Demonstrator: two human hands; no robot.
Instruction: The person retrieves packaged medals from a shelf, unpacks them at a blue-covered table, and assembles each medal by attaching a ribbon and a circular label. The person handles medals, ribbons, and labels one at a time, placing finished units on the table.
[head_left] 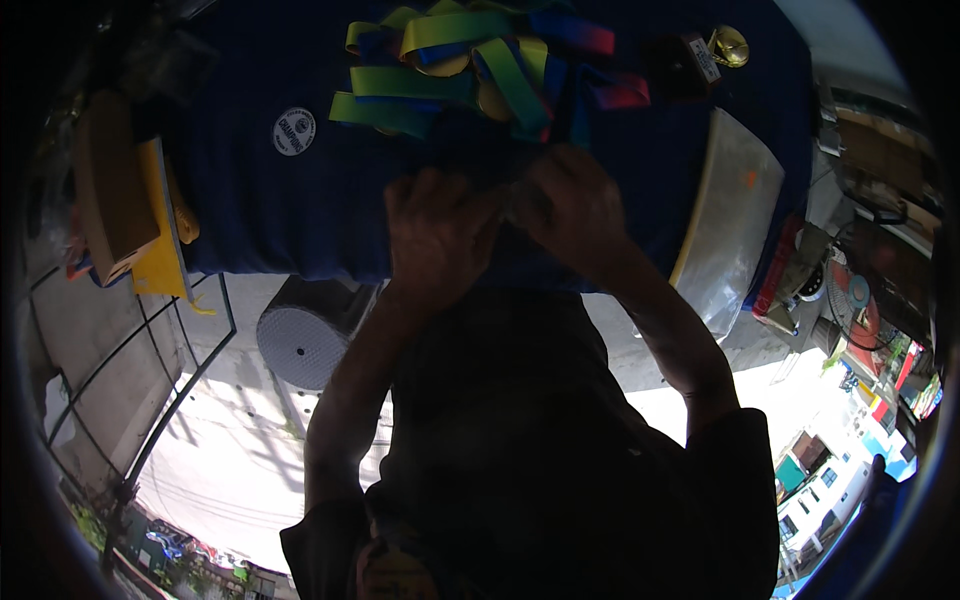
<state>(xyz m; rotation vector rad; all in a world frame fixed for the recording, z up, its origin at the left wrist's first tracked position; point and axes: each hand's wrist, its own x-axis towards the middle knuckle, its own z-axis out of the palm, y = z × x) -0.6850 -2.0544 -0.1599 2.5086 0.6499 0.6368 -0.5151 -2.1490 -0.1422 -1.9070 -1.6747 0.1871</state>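
Both of my hands meet over the near part of a table covered with dark blue cloth (270, 210). My left hand (440, 235) has its fingers curled and pinched, close against the right one. My right hand (575, 205) is closed in the same way, thumb side toward the left. Deep shadow hides whatever lies between the fingertips. Just beyond the hands is a pile of medals with green, blue and pink ribbons (410, 85); a gold disc (442, 64) shows among them. Left of the pile lies a round printed disc (294, 131), light on a dark rim.
A small gold trophy (730, 46) is at the far right, by a dark base (680, 68). Clear plastic bags (735, 225) lie on the table's right side. At left are a cardboard box (115, 190) and a yellow board (163, 225). A bubble-wrap roll (305, 335) stands below the edge.
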